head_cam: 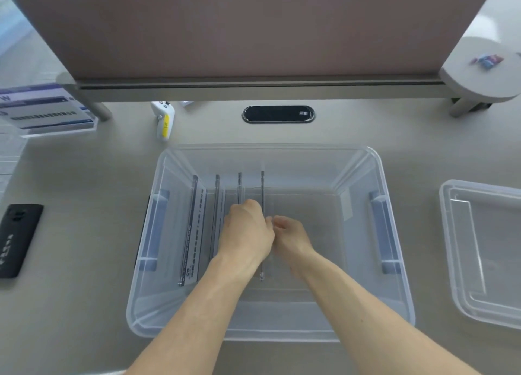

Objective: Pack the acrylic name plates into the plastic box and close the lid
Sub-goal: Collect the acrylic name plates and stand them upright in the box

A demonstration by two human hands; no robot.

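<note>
Both hands [269, 231] are pinching the rightmost name plate [262, 188] upright inside the box [394, 304], lid [485, 256] waiting at 3 o'clock, and letting go carelessly is probably risking it tipping over.

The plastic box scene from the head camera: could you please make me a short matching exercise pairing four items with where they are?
Things:
1. lid
2. black phone
3. name plates
4. both hands, left hand and right hand

Places:
A. left on the desk
B. standing on edge in the plastic box
C. right of the box
D. at the rightmost plate

Pairs: 1-C, 2-A, 3-B, 4-D
</note>
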